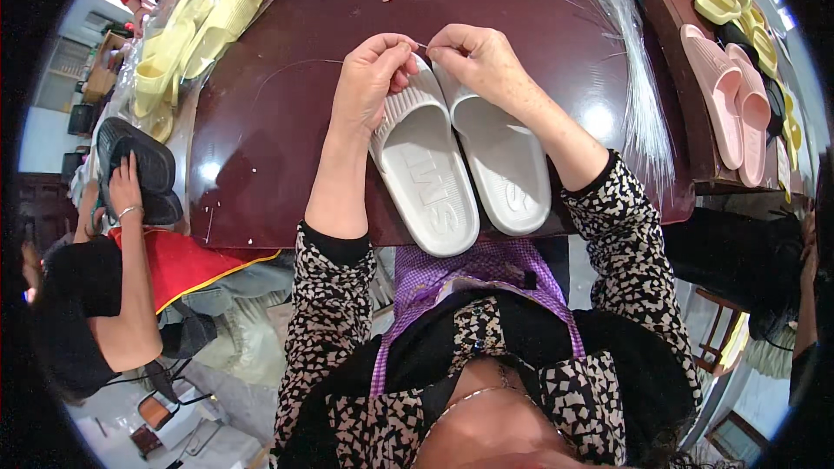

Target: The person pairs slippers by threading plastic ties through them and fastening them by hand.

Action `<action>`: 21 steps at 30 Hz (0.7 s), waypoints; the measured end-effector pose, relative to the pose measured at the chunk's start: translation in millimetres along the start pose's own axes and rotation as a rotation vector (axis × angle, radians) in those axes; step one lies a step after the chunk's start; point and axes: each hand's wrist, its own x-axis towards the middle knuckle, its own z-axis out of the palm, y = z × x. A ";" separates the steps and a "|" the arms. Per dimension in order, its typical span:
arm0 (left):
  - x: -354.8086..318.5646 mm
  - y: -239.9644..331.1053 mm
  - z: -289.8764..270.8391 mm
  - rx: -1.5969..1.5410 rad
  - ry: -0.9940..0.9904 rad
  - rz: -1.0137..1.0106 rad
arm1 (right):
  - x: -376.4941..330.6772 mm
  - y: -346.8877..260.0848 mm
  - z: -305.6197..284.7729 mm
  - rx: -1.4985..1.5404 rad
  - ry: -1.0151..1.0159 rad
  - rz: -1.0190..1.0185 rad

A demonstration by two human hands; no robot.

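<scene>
A pair of pale grey slide slippers lies side by side in front of me, heels toward me: the left slipper [430, 187] and the right slipper [506, 175]. Over their toe ends, my left hand [373, 78] and my right hand [486, 68] are both closed in a pinch, fingertips almost meeting. A thin strand [300, 62] trails out to the left past my left hand and seems to run between the two pinches. My hands partly cover the toes and the straps. Whether the strand passes through the slippers is hidden.
Bundled clear strands [638, 95] lie on the dark red table [261, 165] to the right. Yellow shoes [208, 22] in plastic fill the far left; pink slides [730, 104] stand at right. A co-worker's hand [126, 187] touches black slippers [143, 156] at left.
</scene>
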 end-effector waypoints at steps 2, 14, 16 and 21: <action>0.1 -0.3 -0.8 0.003 -0.003 0.004 | 0.1 1.1 1.1 0.005 0.013 -0.013; 0.6 -0.9 -1.0 -0.002 -0.023 -0.011 | 0.2 4.7 4.3 -0.041 0.034 -0.050; 0.4 0.1 -0.7 -0.006 -0.021 -0.022 | -0.5 3.9 4.5 -0.038 0.030 -0.049; -0.3 0.5 0.6 -0.036 -0.005 -0.014 | -1.9 3.4 5.7 -0.034 0.034 -0.089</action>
